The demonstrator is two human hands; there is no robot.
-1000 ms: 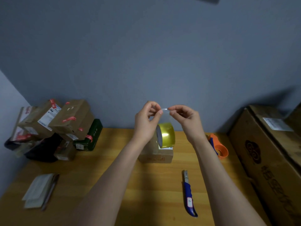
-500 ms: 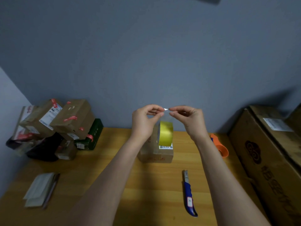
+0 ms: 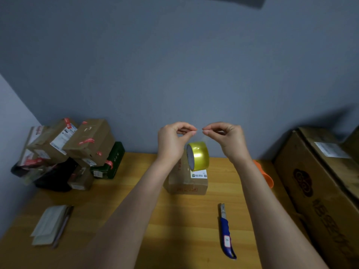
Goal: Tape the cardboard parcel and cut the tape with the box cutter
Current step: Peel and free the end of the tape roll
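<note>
Item: both hands raised above the tabletop, fingertips pinched toward each other. Left hand and right hand each nip an edge of the clear tape end, which is barely visible between them (too thin to see how far it is peeled). Roll: gold, hanging on edge just below the hands, directly above the parcel; whether it touches the parcel cannot be told. Parcel: small cardboard box at the tabletop's centre, toward 12 o'clock, label on its top. Cutter: blue handle, lying loose at 5 o'clock of the parcel, blade end toward the wall, untouched. Other stock: stacked boxes at 9 o'clock, large carton at 3 o'clock, orange dispenser behind the right forearm. Risks, as judged: the dangling roll may swing and twist the strip, folding adhesive onto itself; a two-point pinch on so thin an end could slip or tear, dropping the roll; fingers may stick to the tape.
</note>
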